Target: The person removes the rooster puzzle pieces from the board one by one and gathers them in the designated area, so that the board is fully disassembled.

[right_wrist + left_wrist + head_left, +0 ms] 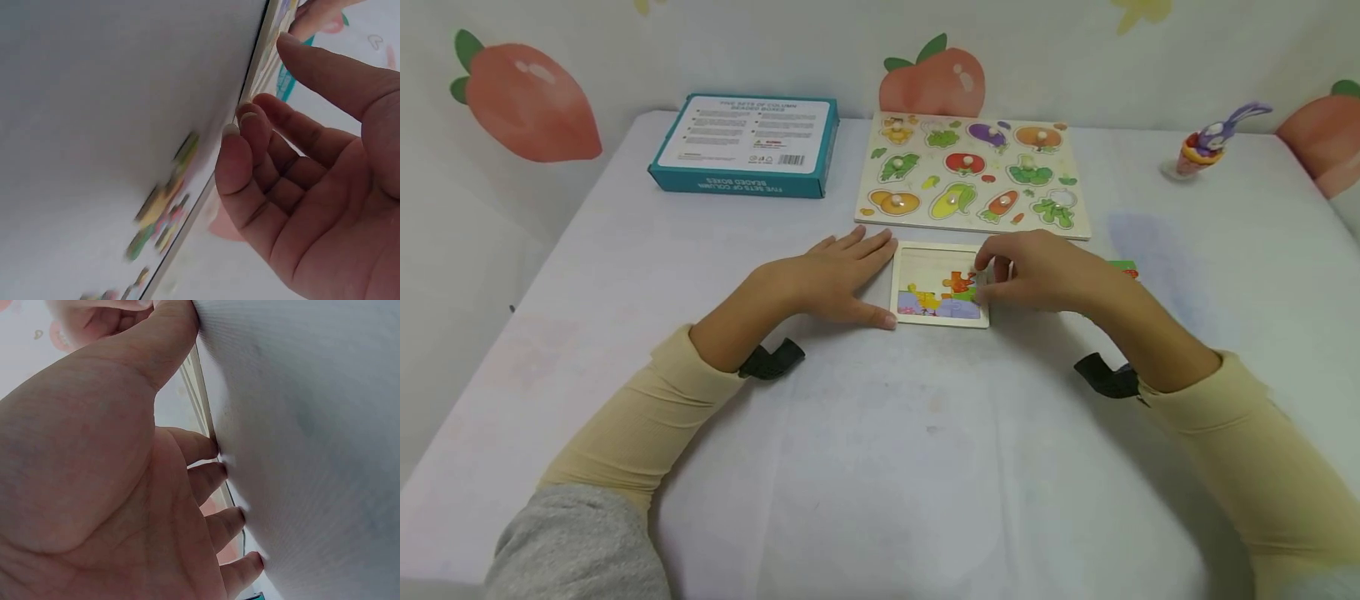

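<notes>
Puzzle frame [940, 322] part filled

It lies flat between two hands, pieces [962, 309] along its near side. The left hand [831, 279] spreads beside it, thumb at its edge; the right hand [1037, 271] curls over its right side, though I can't tell whether it pinches anything. Fitting looks like the step; next calls for lining up edges

The far-left box [745, 137] reads "FIVE SETS OF COLUMN BEADED BOXES" on its top and, upside down, near side.
</notes>
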### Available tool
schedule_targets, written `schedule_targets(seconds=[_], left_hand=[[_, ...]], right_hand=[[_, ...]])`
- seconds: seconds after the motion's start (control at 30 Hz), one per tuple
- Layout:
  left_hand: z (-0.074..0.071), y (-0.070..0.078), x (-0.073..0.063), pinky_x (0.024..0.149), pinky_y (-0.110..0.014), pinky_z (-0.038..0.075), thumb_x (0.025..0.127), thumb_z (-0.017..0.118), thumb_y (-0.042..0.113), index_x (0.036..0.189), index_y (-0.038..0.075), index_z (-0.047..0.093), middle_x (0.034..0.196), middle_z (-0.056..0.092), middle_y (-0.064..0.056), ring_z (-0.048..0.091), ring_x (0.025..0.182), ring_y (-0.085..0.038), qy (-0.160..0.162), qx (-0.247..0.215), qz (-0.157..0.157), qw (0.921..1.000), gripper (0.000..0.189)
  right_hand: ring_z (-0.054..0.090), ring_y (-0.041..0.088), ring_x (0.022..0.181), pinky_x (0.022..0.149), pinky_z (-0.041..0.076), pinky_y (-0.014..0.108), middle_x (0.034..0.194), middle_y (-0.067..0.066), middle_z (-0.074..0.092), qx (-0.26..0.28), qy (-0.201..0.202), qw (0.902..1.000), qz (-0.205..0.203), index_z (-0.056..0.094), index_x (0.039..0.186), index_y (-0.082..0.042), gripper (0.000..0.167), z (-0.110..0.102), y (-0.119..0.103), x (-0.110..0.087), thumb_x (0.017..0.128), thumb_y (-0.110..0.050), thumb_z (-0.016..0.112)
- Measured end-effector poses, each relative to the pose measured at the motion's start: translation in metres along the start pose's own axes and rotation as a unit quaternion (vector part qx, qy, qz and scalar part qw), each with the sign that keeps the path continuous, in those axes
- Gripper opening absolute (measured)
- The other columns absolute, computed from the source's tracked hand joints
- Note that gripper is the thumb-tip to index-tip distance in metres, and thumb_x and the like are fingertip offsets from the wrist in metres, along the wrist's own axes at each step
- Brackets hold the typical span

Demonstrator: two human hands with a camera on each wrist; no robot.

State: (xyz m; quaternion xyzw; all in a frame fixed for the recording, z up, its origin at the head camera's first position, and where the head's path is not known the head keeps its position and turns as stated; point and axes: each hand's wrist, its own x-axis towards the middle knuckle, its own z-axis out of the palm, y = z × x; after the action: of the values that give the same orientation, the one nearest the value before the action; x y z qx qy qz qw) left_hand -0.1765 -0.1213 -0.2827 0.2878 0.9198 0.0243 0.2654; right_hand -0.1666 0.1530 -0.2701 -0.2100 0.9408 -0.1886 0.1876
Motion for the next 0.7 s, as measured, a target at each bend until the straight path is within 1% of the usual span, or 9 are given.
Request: schedule_targets(seconds=[0.13, 0.23, 0.37, 0.5, 0.57, 0.63, 0.7], left_hand=[[0.000, 0.000, 0.000, 0.121, -0.050, 0.003, 0.086, 0.058, 0.073, 0.163, 0.019, 0.001, 0.168, -0.005, 0.000, -0.010, 0.152, -0.028, 0.000, 0.002, -0.002, 1.0000, 0.110], [0.000, 0.000, 0.000, 0.121, -0.050, 0.003, 0.086, 0.058, 0.073, 0.163, 0.019, 0.001, 0.168, -0.005, 0.001, -0.010, 0.152, -0.027, -0.001, 0.002, -0.002, 1.0000, 0.110], [0.000, 0.000, 0.001, 0.121, -0.049, 0.002, 0.086, 0.057, 0.074, 0.163, 0.019, 0.000, 0.168, -0.006, 0.001, -0.010, 0.152, -0.026, -0.002, 0.001, -0.001, 1.0000, 0.110], [0.000, -0.001, 0.001, 0.121, -0.049, 0.002, 0.085, 0.057, 0.075, 0.163, 0.020, 0.000, 0.168, -0.006, 0.001, -0.010, 0.152, -0.027, -0.003, 0.002, -0.002, 1.0000, 0.111], [0.000, -0.001, 0.001, 0.121, -0.049, 0.002, 0.085, 0.058, 0.074, 0.163, 0.019, 0.000, 0.168, -0.006, 0.001, -0.010, 0.152, -0.027, -0.003, 0.003, -0.002, 1.0000, 0.111], [0.000, 0.000, 0.001, 0.121, -0.050, 0.002, 0.085, 0.058, 0.074, 0.163, 0.019, 0.001, 0.168, -0.006, 0.001, -0.010, 0.152, -0.027, -0.002, 0.003, -0.002, 1.0000, 0.111], [0.000, 0.000, 0.001, 0.121, -0.050, 0.002, 0.086, 0.058, 0.074, 0.163, 0.019, 0.001, 0.168, -0.005, 0.000, -0.010, 0.152, -0.027, -0.002, 0.003, -0.001, 1.0000, 0.110]], right_hand=[[0.055, 0.022, 0.079, 0.069, 0.046, 0.038, 0.086, 0.005, 0.061, -0.006, -0.016, 0.9998, -0.003, 0.068, 0.109, -0.009, 0.029, 0.000, -0.006, 0.008, 0.086, -0.022, 0.080], [0.055, 0.023, 0.083, 0.073, 0.045, 0.039, 0.089, 0.006, 0.061, -0.002, -0.025, 0.9997, -0.003, 0.067, 0.107, -0.007, 0.029, -0.001, -0.008, 0.012, 0.086, -0.020, 0.081], [0.054, 0.024, 0.085, 0.074, 0.044, 0.039, 0.091, 0.007, 0.060, 0.006, -0.029, 0.9995, 0.004, 0.067, 0.107, -0.007, 0.029, -0.002, -0.008, 0.014, 0.085, -0.020, 0.081], [0.053, 0.026, 0.088, 0.075, 0.043, 0.040, 0.093, 0.009, 0.060, 0.014, -0.011, 0.9998, 0.010, 0.064, 0.103, -0.007, 0.025, 0.000, -0.011, 0.014, 0.085, -0.015, 0.080], [0.054, 0.027, 0.091, 0.076, 0.044, 0.040, 0.097, 0.010, 0.061, 0.021, 0.001, 0.9997, 0.012, 0.062, 0.101, -0.006, 0.022, 0.001, -0.012, 0.014, 0.086, -0.012, 0.077], [0.055, 0.027, 0.091, 0.076, 0.046, 0.041, 0.100, 0.010, 0.062, 0.029, 0.010, 0.9995, 0.007, 0.061, 0.099, -0.006, 0.018, 0.002, -0.012, 0.013, 0.088, -0.009, 0.074], [0.056, 0.027, 0.090, 0.076, 0.047, 0.040, 0.099, 0.009, 0.063, 0.033, 0.018, 0.9993, 0.001, 0.061, 0.098, -0.006, 0.014, 0.003, -0.011, 0.011, 0.089, -0.008, 0.072]])
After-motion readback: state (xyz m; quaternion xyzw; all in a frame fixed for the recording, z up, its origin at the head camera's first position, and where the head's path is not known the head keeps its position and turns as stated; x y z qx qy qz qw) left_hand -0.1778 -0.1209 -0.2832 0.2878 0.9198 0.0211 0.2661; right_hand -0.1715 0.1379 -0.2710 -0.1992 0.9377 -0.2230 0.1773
